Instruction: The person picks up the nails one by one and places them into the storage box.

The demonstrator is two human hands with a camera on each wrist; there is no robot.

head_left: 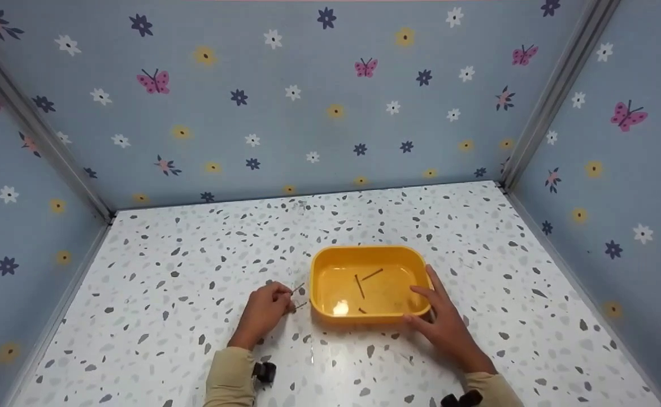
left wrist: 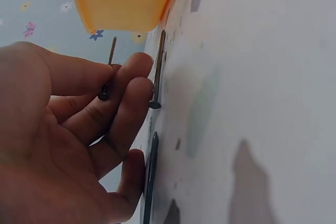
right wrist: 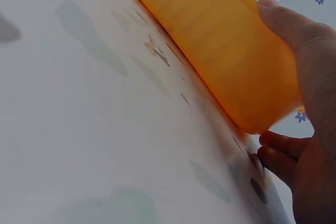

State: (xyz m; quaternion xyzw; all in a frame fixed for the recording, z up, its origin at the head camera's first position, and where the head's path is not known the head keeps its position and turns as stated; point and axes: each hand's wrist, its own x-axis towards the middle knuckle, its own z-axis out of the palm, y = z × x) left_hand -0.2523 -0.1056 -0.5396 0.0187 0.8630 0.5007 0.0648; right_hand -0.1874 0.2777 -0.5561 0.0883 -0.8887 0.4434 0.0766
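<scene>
My left hand [head_left: 264,310] is just left of a yellow plastic container [head_left: 333,282]. Its thumb and forefinger pinch a nail [left wrist: 112,51], head down and point up in the left wrist view. Beside the other fingertips, a second nail [left wrist: 158,72] lies on the table. A third nail [left wrist: 150,177] lies by the little finger. My right hand [head_left: 442,319] grips the container at its right near corner, thumb on the near rim and fingers along the right side. Inside lie a nail [head_left: 372,274] at the back, another nail [head_left: 360,287] and a partly seen nail [head_left: 362,310] near the front wall.
The white speckled tabletop [head_left: 195,254] extends around the container. Blue panels with flowers and butterflies stand behind it [head_left: 308,130] and at both sides, joined by grey metal corner posts. Dark straps with black mounts sit on both wrists.
</scene>
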